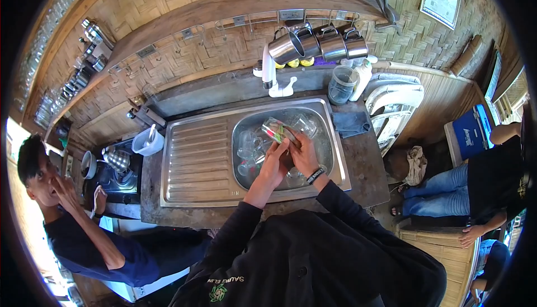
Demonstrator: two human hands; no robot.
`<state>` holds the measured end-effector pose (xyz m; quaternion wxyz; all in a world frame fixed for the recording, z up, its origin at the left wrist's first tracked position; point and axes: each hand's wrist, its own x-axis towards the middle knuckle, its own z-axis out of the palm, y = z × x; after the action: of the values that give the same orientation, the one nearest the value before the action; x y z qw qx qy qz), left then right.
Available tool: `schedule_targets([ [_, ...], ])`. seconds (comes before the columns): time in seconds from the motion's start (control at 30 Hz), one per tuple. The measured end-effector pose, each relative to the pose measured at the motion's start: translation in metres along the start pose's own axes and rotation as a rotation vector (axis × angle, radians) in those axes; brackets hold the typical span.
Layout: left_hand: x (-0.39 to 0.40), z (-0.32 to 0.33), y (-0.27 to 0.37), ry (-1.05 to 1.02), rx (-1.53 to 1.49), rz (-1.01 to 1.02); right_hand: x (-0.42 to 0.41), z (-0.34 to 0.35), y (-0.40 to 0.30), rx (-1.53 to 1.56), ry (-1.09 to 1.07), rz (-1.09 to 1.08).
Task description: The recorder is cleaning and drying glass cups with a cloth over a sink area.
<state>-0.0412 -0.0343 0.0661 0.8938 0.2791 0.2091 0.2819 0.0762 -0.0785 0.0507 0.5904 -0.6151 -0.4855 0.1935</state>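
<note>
Over the basin of a stainless steel sink (237,119) I hold a clear drinking glass (272,127) with a red and green print, tilted to the upper left. My left hand (273,165) grips its near side, thumb along the glass. Against its right side and near end is my right hand (305,154), fingers partly hidden; a dark band circles that wrist. Beneath and around the hands, several pieces of clear glassware lie in the basin, among them a glass mug (247,143) at the left and another glass (305,126) at the upper right.
A ribbed drainboard (197,160) adjoins the basin. Behind stands a white faucet (282,91), beneath hanging metal pitchers (289,48). At right are a grey cloth (350,123), a jar (342,87) and a bottle (361,81). One person (96,244) is close at left, another (491,177) at right.
</note>
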Motion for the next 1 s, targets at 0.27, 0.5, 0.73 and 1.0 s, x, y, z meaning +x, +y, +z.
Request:
schedule_targets([
  [0.27,0.025,-0.018,0.026,0.168,-0.013,-0.08,-0.005,-0.015,-0.012,-0.148,0.102,-0.151],
  [0.5,0.032,-0.018,0.042,0.257,0.158,-0.033,-0.007,-0.019,-0.023,-0.415,-0.024,-0.258],
  [0.73,0.03,-0.021,0.04,0.221,0.273,0.079,-0.006,-0.01,-0.007,-0.192,-0.06,-0.058],
  [1.0,0.028,-0.018,0.044,0.103,0.273,0.158,-0.004,0.003,0.003,0.56,-0.085,0.368],
])
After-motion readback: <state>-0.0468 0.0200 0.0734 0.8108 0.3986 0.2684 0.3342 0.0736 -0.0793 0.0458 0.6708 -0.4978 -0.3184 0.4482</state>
